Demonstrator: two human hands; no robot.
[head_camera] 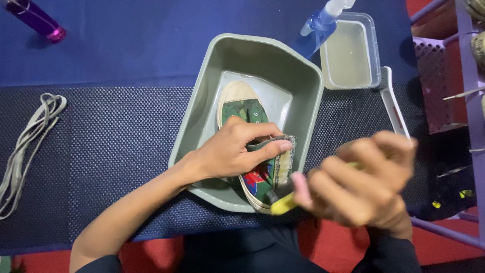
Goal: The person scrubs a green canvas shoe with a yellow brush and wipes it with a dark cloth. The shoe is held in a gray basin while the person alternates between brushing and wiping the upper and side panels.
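I see the left hand (233,151) near the centre of my view, fingers curled around the ankle opening of a green patterned sneaker (252,146) — thumb on the near side, fingertips pressing the collar. The sneaker lies inside a grey-green plastic basin (202,96), its white toe cap pointing toward 12 o'clock and its heel end toward 6, hanging over the basin's near rim. At about 4 o'clock from the basin the right hand (358,182) is blurred; it is closed around a yellow-handled tool (283,203) whose yellow end pokes out toward the shoe's heel. I cannot tell what kind of tool it is.

At 1 o'clock sits a clear rectangular tub (351,53) of cloudy liquid, with a blue spray bottle (319,24) lying just beside it — touching its left edge. A white brush (394,103) rests at 3 o'clock. Loose shoelaces (28,146) lie well apart at 9 o'clock, and a purple bottle (35,17) at 11.
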